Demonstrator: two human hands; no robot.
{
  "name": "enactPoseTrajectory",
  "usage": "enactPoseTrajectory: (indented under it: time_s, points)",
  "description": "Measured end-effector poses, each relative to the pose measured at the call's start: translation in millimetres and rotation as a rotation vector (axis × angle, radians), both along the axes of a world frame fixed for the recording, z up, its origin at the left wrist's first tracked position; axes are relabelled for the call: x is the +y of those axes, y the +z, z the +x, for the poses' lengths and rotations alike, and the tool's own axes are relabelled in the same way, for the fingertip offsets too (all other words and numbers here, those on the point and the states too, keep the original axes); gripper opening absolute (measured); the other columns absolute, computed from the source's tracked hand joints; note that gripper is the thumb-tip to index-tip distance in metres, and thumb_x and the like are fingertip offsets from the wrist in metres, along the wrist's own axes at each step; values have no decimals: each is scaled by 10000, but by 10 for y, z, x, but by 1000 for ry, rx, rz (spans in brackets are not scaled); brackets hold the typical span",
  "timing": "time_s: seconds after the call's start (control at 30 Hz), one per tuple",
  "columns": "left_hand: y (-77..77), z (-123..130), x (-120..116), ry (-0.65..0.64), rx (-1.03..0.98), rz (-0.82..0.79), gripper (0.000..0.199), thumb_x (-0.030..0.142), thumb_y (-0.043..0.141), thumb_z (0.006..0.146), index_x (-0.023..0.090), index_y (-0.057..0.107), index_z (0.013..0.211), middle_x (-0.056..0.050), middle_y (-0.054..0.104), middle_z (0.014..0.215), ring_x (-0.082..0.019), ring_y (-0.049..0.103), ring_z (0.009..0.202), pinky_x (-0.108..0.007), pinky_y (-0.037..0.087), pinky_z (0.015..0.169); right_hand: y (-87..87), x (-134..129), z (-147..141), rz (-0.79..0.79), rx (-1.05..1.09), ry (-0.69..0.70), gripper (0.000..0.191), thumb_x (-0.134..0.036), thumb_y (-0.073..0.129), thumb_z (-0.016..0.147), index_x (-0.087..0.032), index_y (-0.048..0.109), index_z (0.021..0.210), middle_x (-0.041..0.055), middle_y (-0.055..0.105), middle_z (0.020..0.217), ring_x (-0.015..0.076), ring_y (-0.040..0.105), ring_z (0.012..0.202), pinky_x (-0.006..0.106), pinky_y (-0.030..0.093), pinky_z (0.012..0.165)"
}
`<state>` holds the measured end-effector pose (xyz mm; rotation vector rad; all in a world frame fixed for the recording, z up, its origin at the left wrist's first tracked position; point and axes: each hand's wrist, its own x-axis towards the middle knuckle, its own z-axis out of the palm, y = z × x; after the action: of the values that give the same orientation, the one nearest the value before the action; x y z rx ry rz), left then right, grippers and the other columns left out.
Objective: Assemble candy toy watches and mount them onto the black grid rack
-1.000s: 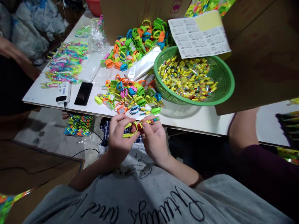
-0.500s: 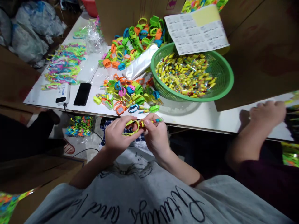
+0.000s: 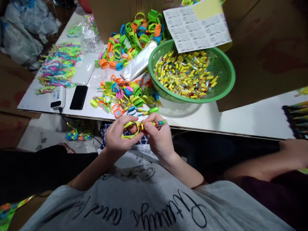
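Note:
My left hand (image 3: 115, 137) is closed around a yellow toy watch (image 3: 130, 136), its strap looped between thumb and fingers. In my right hand (image 3: 160, 141) a clear tube of coloured candy balls (image 3: 159, 123) is pinched, pointing right. The tube's yellow end meets the watch between both hands; fingers hide how they join. Just beyond the hands, over the table edge, lies a small mixed pile of toy watches and candy tubes (image 3: 119, 93). Behind that is a larger heap of bright toy watches (image 3: 125, 41).
A green basket (image 3: 231, 80) holds many yellow-capped tubes, with a label sheet (image 3: 197, 27) over its back rim. A clear bag stack (image 3: 139, 62), black phone (image 3: 78, 97), white power bank (image 3: 58, 98) and cardboard box (image 3: 267, 57) share the table. A co-worker's arm (image 3: 262, 165) is at right.
The co-worker's arm at right has dropped from the tabletop to below its edge. A dark-clothed leg at left has shifted. My hands keep hold of the watch and tube, nearly unmoved.

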<state>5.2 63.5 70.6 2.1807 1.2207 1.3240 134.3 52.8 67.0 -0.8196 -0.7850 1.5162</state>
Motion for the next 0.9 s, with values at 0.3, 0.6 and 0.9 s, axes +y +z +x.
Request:
enactPoseTrajectory:
  time_s: [0.3, 0.6, 0.9]
  points:
    - [10, 41, 145, -157, 105, 121, 397, 155, 643, 729, 227, 506, 1095, -39, 653, 996, -170, 626, 946, -317, 529, 826, 5, -21, 57, 53, -63, -142, 281, -457, 662, 755, -244, 479, 774, -18, 624, 688, 164, 633, 700, 340, 528, 670]
    - [18, 194, 155, -113, 116, 186, 333, 195, 614, 775, 232, 500, 1085, -36, 659, 987, -143, 638, 914, -275, 543, 785, 44, -3, 45, 50, -152, -298, 280, -462, 611, 764, -270, 411, 729, -38, 552, 592, 189, 602, 632, 359, 498, 602]
    - [39, 178, 129, -76, 69, 133, 295, 176, 601, 787, 188, 498, 1063, -64, 649, 968, -153, 637, 909, -279, 550, 785, 79, 46, -9, 17, -62, -236, 237, -367, 601, 773, -256, 414, 680, -52, 548, 561, 159, 564, 555, 347, 504, 619]
